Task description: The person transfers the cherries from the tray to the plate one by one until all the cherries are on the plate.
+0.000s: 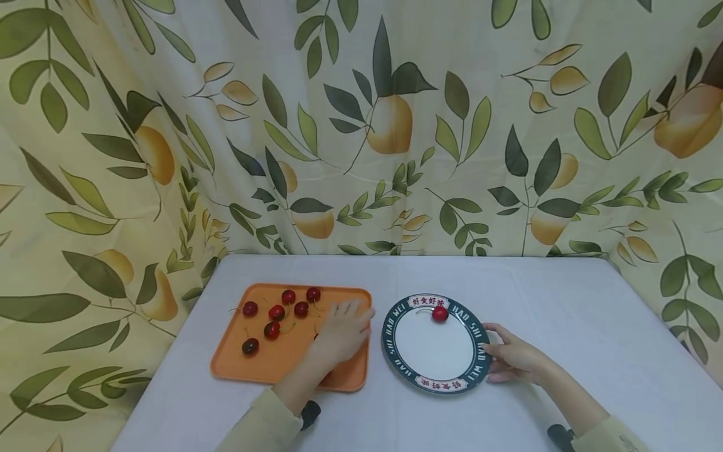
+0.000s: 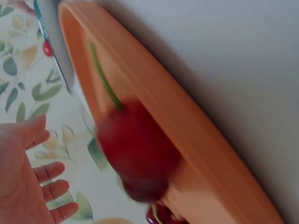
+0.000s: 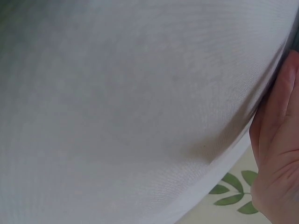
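My left hand (image 1: 346, 329) is over the right part of an orange tray (image 1: 237, 364), fingers loosely spread and holding nothing. Several dark red cherries (image 1: 272, 330) with stems lie in the tray, mostly left of that hand. In the left wrist view a blurred cherry (image 2: 138, 140) with a green stem is close to the camera, apart from the left palm (image 2: 21, 182). My right hand (image 1: 516, 356) holds the right rim of a round white plate (image 1: 435, 355) with a dark green lettered border. One red cherry (image 1: 439, 314) sits near the plate's far edge.
A white cloth (image 1: 395, 427) covers the table, with its far edge against a curtain (image 1: 361, 125) printed with leaves and fruit. The plate stands just right of the tray, with a narrow gap between them. Dark bands (image 1: 310, 414) show at both wrists.
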Motion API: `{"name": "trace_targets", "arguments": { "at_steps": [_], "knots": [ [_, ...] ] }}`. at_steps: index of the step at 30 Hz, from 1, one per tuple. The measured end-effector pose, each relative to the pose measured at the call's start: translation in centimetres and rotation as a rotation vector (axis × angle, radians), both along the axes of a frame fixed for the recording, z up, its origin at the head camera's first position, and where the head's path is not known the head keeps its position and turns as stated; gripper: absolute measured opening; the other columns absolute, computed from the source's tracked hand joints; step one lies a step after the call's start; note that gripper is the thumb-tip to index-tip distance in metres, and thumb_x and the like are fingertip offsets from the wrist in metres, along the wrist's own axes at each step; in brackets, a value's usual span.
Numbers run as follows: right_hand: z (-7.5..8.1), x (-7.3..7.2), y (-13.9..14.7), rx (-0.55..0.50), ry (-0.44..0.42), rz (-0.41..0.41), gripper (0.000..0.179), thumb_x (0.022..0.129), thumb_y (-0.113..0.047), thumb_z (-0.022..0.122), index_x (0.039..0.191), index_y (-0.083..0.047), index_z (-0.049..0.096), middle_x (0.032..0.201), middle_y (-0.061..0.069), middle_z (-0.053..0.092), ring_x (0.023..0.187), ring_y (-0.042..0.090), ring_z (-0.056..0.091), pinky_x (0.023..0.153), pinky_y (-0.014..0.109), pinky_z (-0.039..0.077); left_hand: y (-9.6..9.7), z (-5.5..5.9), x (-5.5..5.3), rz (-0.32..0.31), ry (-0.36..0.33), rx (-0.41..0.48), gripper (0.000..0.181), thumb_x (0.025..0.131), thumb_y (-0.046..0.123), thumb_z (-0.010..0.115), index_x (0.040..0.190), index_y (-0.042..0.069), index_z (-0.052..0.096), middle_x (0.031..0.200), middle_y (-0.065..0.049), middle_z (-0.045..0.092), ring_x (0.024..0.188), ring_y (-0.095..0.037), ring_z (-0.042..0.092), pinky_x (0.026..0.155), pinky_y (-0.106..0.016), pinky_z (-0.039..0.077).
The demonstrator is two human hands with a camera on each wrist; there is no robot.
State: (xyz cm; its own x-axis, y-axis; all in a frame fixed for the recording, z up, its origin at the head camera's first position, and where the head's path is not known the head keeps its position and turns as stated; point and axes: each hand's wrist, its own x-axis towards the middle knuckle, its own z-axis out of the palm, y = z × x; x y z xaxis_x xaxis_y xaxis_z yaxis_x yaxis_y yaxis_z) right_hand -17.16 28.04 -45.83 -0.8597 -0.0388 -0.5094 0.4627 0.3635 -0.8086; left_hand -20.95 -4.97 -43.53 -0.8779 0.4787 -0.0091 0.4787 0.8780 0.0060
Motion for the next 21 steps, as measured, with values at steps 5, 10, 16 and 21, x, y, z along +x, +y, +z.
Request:
{"name": "trace_targets", "arguments": {
  "at_steps": [5,10,16,21],
  "knots": [
    [-0.2,0.1,0.0,0.001,0.003,-0.002,0.056,0.095,-0.010,0.042,0.143,-0.010,0.013,0.085,0.012,0.055,0.069,0.020,0.061,0.063,0.035,0.053,-3.1,-0.3,0.3,-0.028,0.046,0.032,0.038,0.092,0.033,0.052,0.129,0.025,0.047,0.128,-0.008,0.042,0.117,-0.028,0.037,0.100,-0.047,0.029],
    [-0.2,0.1,0.1,-0.004,0.000,-0.002,0.056,0.095,-0.010,0.042,0.143,-0.009,0.012,0.085,0.012,0.055,0.069,0.020,0.061,0.063,0.036,0.053,-5.7,-0.6,0.8,-0.043,0.108,0.020,0.033,0.090,0.032,0.055,0.122,0.025,0.048,0.114,-0.006,0.042,0.105,-0.026,0.040,0.091,-0.044,0.032],
    [-0.2,0.0,0.1,-0.006,-0.004,0.002,0.056,0.095,-0.011,0.042,0.143,-0.010,0.012,0.084,0.011,0.054,0.069,0.020,0.061,0.063,0.035,0.053,-7.5,-1.2,1.8,-0.079,0.078,-0.013,0.031,0.089,0.032,0.056,0.118,0.022,0.050,0.114,-0.008,0.042,0.101,-0.026,0.041,0.089,-0.044,0.034],
    [-0.1,0.1,0.1,-0.005,0.002,0.008,0.056,0.096,-0.011,0.041,0.143,-0.009,0.012,0.084,0.011,0.053,0.068,0.020,0.060,0.063,0.035,0.053,-8.2,-2.1,2.9,-0.143,0.041,-0.030,0.032,0.093,0.035,0.050,0.121,0.022,0.050,0.115,-0.007,0.043,0.103,-0.026,0.041,0.095,-0.047,0.033]
  ]
}}
